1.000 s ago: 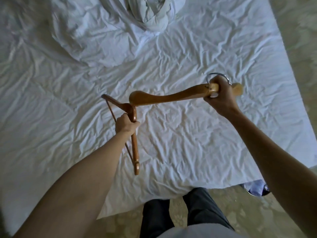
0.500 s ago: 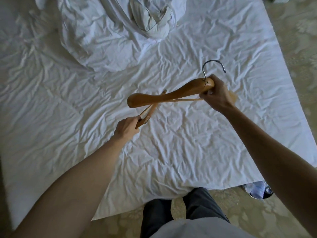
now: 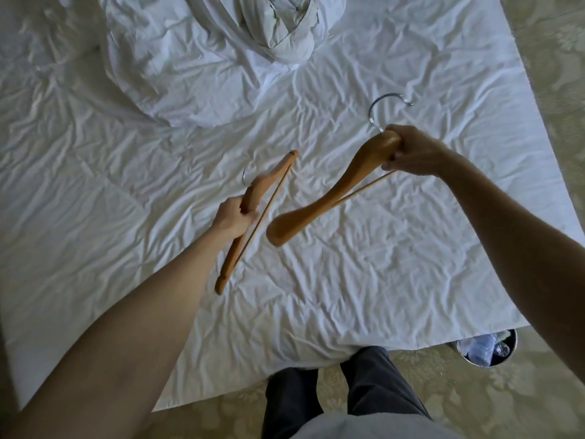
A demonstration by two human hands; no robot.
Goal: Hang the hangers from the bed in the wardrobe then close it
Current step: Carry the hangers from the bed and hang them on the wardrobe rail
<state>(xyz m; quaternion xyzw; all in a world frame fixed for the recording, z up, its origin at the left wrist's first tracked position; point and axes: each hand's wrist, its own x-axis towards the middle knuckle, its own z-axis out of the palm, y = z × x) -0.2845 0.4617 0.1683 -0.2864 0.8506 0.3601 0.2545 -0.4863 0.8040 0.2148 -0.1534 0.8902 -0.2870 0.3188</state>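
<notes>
I hold two wooden hangers above the bed (image 3: 95, 185). My left hand (image 3: 232, 217) grips a slim reddish-brown hanger (image 3: 269, 182) near its middle; it runs diagonally from lower left to upper right, its metal hook barely showing behind it. My right hand (image 3: 414, 152) grips a broader light-wood hanger (image 3: 335, 191) at its neck, just below the silver hook (image 3: 384, 106); one wide shoulder points down-left toward the other hanger, the other shoulder is hidden by my hand. The two hangers are apart. The wardrobe is out of view.
A crumpled white duvet and bundled pale cloth (image 3: 278, 26) lie at the far side of the bed. A small metal bin (image 3: 487, 350) with plastic inside stands on the patterned carpet (image 3: 538, 391) by the bed's near right corner. My legs stand at the bed's near edge.
The two hangers, crossed together half a second ago, have come apart. My left hand turned its hanger and moved left; my right hand swung the broad hanger so its shoulder points down-left.
</notes>
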